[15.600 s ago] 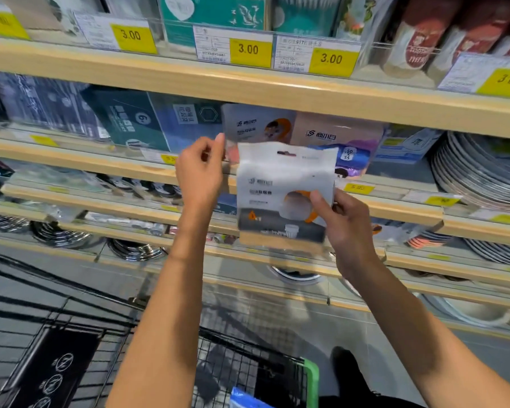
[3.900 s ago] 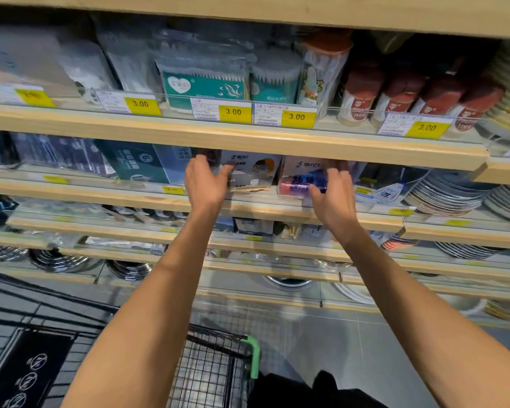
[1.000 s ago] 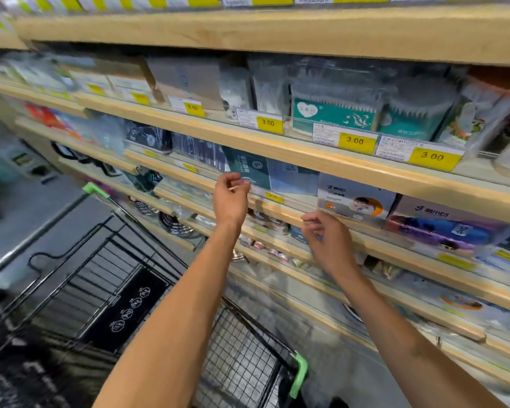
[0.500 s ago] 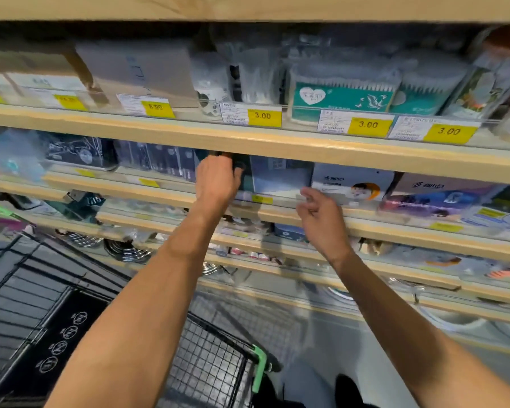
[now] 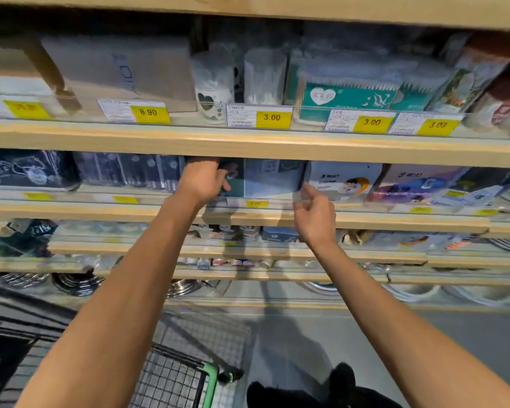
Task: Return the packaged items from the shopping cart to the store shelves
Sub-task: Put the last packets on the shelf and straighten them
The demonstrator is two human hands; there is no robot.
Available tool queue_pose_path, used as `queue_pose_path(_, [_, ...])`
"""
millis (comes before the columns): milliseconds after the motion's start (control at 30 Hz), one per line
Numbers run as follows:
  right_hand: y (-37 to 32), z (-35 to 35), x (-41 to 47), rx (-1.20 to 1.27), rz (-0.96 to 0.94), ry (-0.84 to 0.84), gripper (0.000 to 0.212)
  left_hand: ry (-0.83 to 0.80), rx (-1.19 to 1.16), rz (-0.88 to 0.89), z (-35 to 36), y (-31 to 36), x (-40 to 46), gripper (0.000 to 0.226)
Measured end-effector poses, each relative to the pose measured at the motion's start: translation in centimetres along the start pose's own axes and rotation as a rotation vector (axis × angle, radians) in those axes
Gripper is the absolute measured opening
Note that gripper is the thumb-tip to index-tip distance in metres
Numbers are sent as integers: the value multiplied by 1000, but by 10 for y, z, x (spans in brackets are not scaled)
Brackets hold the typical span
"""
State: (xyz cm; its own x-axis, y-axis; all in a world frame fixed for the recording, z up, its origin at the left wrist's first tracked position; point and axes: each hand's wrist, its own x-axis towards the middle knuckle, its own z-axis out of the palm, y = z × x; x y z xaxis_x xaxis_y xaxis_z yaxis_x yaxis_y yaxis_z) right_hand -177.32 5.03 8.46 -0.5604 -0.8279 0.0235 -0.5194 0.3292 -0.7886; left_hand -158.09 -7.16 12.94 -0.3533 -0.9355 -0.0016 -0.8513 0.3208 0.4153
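Observation:
On the second shelf (image 5: 365,153) my left hand (image 5: 202,182) reaches in and grips the top of a dark teal package (image 5: 233,178); its fingertips are hidden under the shelf above. A blue-grey package (image 5: 273,178) stands right of it. My right hand (image 5: 314,214) hovers at that package's lower right corner, index finger raised against it, other fingers loosely curled around nothing. A white mask package (image 5: 340,181) stands further right. The shopping cart (image 5: 165,381) with a green handle (image 5: 211,378) is below, between my arms.
Wooden shelves run across the whole view with yellow price tags (image 5: 273,119) on clear front lips. Boxes and cotton-swab packs (image 5: 345,95) fill the shelf above; stacked metal dishes (image 5: 74,282) sit on the lower shelves. My dark shoes (image 5: 336,390) stand on the grey floor.
My left hand has pushed deeper into the second shelf onto the dark teal package. My right hand has risen slightly toward the blue-grey package's corner. The view shifted a little left.

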Motion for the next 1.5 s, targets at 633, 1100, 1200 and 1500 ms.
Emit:
queue_pose_path(633, [-4,-1,-9,122,-50,200,27,205,-189,105,14,1,-21,24])
queue_pose_path(1100, [-57,100,-59,234,-283,-204,14,573,-537,-306,-4,-113,-105,9])
queue_pose_path(1200, [-88,110,-59,229,-263,-280,22,585,-673,-481,-32,-132,-107,12])
queue_pose_path(1500, [-126,144,-41,38,-285,-411,35,381,-708,-573,-69,-165,-67,31])
